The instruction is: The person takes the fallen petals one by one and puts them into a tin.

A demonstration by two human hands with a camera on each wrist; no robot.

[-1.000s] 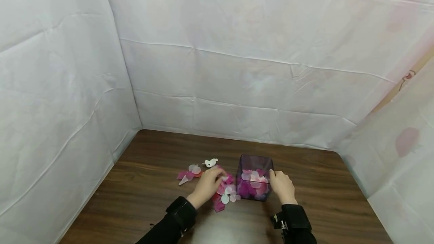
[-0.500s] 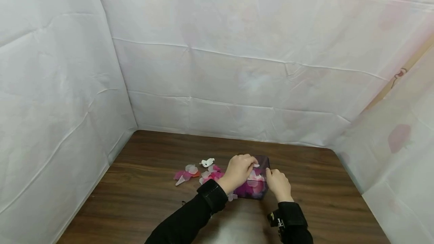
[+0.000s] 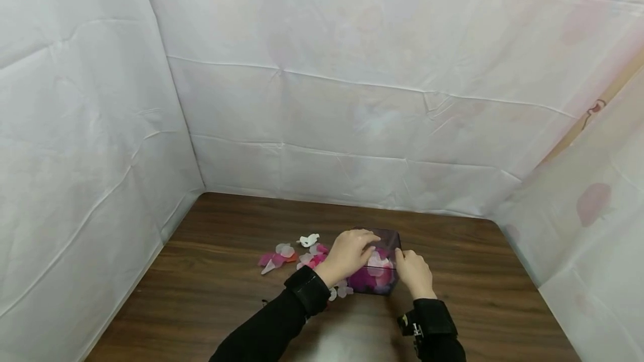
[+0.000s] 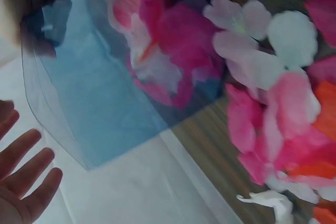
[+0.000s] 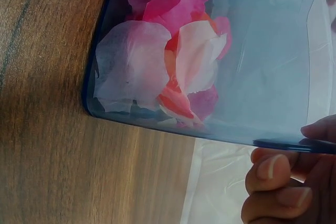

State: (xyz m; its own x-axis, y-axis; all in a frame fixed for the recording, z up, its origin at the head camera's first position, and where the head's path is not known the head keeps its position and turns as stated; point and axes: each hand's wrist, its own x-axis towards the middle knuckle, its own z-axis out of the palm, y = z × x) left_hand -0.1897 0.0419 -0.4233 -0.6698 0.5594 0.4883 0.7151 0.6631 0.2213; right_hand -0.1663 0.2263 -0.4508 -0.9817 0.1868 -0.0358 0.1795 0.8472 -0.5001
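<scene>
A clear purple-tinted plastic box (image 3: 372, 281) stands on the table, partly filled with pink, magenta and white fabric petals (image 5: 184, 3). My right hand (image 3: 415, 274) pinches its rim from the right, thumb inside and curled fingers (image 5: 268, 169) outside. Over the box's left side, my left hand (image 3: 347, 256) hovers with its fingers apart and nothing between them; in the left wrist view the left hand (image 4: 26, 182) shows beside the open top. Left of the box lies a pile of loose petals (image 4: 283, 114) in pink, white and orange, partly hidden by the left forearm in the head view.
A small white bird-shaped piece (image 3: 308, 240) lies behind the pile. A smaller cluster of petals (image 3: 278, 257) is farther left. The brown wooden table (image 3: 478, 272) is bounded by white cloth walls (image 3: 322, 116) at the back and sides.
My left hand has moved right from the petal pile to above the box. A white petal pinched in it half a second ago has left its fingers. The right hand stays at the rim.
</scene>
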